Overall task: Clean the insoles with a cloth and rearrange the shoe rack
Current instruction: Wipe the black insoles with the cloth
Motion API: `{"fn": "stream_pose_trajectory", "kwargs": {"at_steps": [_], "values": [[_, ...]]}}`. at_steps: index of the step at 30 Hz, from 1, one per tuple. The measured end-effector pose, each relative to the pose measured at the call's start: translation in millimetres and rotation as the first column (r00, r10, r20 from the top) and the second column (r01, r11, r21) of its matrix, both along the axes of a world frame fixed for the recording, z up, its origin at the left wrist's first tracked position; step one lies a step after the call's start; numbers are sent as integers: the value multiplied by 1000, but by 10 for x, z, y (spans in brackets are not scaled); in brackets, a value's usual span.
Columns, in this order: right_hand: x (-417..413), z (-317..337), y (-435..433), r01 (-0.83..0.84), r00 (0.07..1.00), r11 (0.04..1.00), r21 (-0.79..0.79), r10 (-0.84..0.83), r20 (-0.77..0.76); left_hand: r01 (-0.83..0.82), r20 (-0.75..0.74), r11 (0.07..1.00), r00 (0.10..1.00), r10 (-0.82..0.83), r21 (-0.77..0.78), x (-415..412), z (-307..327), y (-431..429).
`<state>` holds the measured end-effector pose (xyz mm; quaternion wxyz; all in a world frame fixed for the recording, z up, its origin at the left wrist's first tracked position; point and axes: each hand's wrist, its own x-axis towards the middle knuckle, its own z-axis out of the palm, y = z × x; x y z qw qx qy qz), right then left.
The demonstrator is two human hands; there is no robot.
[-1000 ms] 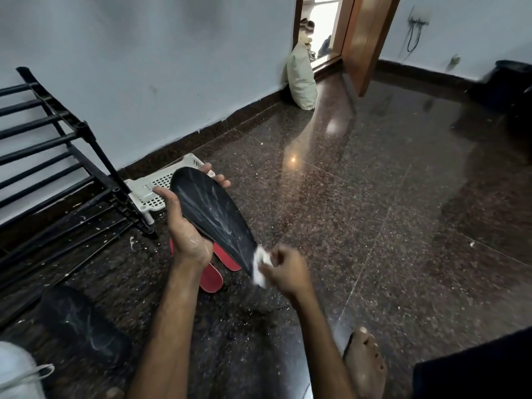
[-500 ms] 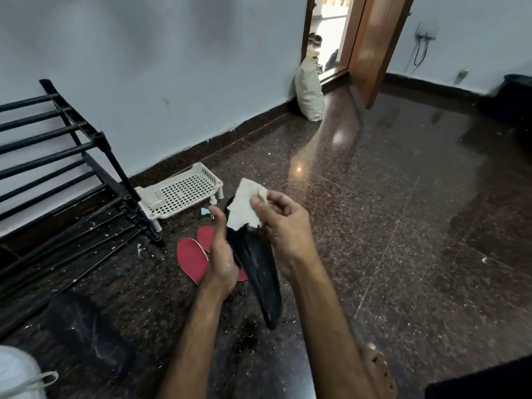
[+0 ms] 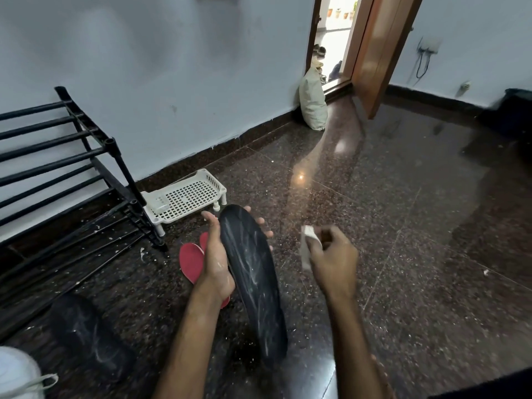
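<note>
Black elongated flat insole, streaked lengthwise with pale whitish smears, held above the floor at the centre of the view, toe end pointing away and heel end nearest the viewer. The left hand supports it from the left and from beneath. Its thumb lies along the left edge and its fingertips show past the right edge near the far end. The hand is thus curled round the far half of the insole, while the near half hangs free.

The right hand, just right of the insole and not touching it, has its fingers closed in a pinch on a small crumpled white cloth. The cloth is apart from the insole surface.

Below the left hand, a pair of red flat insoles lies on the dark speckled polished stone floor, partly hidden by the wrist. A second black insole, also smeared white, lies on the floor at near left. Beyond it, a black metal-bar shoe rack stands against the pale wall. A small white perforated plastic shelf stands just right of the rack's end post. At the far centre, a pale stuffed sack leans at the wall beside an open brown wooden door.
</note>
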<state>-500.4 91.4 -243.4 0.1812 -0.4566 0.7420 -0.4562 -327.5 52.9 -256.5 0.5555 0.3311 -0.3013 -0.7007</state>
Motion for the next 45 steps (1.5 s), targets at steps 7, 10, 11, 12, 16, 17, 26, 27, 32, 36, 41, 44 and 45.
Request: {"fn": "stream_pose_trajectory", "kwargs": {"at_steps": [7,10,11,12,16,17,26,27,32,36,41,44,45], "values": [[756,187,-118,-235,899,948,-213,130,-417,113,36,991,993,-116,76,-183,70,37],[798,108,-119,-193,951,944,-268,112,-288,138,102,987,984,-146,78,-179,42,46],[800,127,-139,-185,966,934,-305,117,-229,144,119,985,981,-154,91,-175,26,53],[806,161,-156,-211,971,918,-336,157,-180,152,123,982,979,-165,110,-166,19,63],[754,257,-116,-579,815,794,-185,568,-114,143,-20,987,990,-142,69,-31,32,27],[728,247,-96,-616,784,783,-87,598,-168,142,-56,987,989,-137,82,7,34,7],[778,406,-196,-405,903,887,-223,349,-250,188,32,969,980,-195,160,-53,58,78],[767,406,-186,-478,870,863,-167,438,-226,194,2,969,980,-197,156,-27,49,58],[664,329,-128,-260,900,965,-4,241,-363,194,-45,976,981,-191,95,15,2,34],[752,391,-179,-419,886,890,-180,358,-293,170,32,975,984,-176,142,10,15,54],[716,340,-135,-552,784,830,81,550,-288,194,-95,977,978,-186,87,126,57,24],[747,368,-151,-291,879,954,-78,234,-415,174,-46,980,984,-170,100,70,17,32],[796,391,-164,-283,895,947,-151,203,-398,154,-19,981,988,-153,119,44,12,33]]}}
